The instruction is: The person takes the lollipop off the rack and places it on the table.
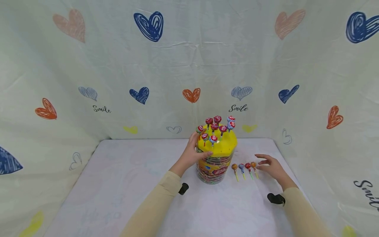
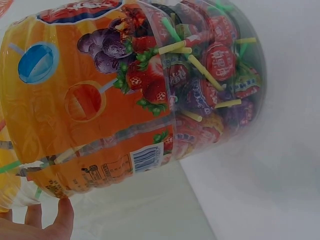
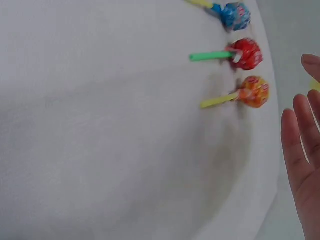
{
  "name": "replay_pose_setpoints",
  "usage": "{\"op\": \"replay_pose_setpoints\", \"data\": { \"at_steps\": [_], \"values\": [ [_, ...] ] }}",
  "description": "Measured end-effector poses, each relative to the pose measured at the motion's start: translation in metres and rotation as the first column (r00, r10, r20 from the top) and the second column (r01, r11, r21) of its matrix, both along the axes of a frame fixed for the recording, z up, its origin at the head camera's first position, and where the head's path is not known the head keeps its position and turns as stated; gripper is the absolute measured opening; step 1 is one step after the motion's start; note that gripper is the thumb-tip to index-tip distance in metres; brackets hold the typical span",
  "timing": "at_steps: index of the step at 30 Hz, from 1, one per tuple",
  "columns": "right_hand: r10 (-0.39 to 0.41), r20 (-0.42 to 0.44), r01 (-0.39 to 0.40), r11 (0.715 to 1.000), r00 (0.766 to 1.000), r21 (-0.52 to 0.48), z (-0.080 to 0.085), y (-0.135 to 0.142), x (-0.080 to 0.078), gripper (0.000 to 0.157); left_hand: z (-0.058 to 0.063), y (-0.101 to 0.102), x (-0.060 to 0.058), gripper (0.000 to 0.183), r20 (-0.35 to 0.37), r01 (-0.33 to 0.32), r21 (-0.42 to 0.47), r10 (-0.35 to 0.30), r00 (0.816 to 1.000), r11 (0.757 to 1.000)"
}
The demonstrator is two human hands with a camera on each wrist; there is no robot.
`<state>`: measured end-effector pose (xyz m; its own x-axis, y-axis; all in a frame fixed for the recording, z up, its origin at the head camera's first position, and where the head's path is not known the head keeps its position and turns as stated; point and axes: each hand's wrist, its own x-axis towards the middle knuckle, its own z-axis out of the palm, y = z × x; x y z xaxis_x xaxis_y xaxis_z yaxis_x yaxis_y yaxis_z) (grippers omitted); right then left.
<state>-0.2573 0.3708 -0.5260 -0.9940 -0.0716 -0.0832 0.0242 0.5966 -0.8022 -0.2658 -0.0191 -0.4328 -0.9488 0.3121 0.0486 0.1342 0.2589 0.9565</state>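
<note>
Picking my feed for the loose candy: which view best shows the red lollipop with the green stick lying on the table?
The right wrist view: the red lollipop appears larger there, with nothing covering it and its green stick plainly visible. The head view shows it smaller, in a row of four. The left wrist view doesn't show it.
</note>
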Motion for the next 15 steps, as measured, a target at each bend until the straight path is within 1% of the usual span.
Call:
{"op": "replay_pose_setpoints", "data": {
  "at_steps": [4,8,10,11,15],
  "values": [
    [0.045,-0.088,-0.049,0.998,0.995,-0.045,0.021,-0.011,0.003,0.053,0.0,-0.001,-0.001,0.094,-0.002,-0.002,-0.007,0.002,1.0,1.0],
    [0.069,-0.134,-0.084,0.991,0.989,-0.104,0.058,-0.036,0.016,0.05,0.0,0.0,0.0,0.094,-0.005,-0.003,-0.015,0.003,1.0,1.0],
    [0.083,-0.17,-0.105,0.987,0.982,-0.121,0.071,-0.045,0.019,0.049,0.0,0.0,-0.001,0.094,-0.003,-0.005,-0.015,0.005,1.0,1.0],
    [0.087,-0.194,-0.114,0.985,0.977,-0.132,0.077,-0.05,0.02,0.049,0.0,0.0,-0.001,0.094,-0.003,-0.006,-0.014,0.006,1.0,1.0],
    [0.116,-0.31,-0.171,0.973,0.944,-0.157,0.086,-0.06,0.018,0.049,0.0,0.0,-0.001,0.093,-0.008,-0.006,-0.011,0.006,1.0,1.0]
  ]
}}
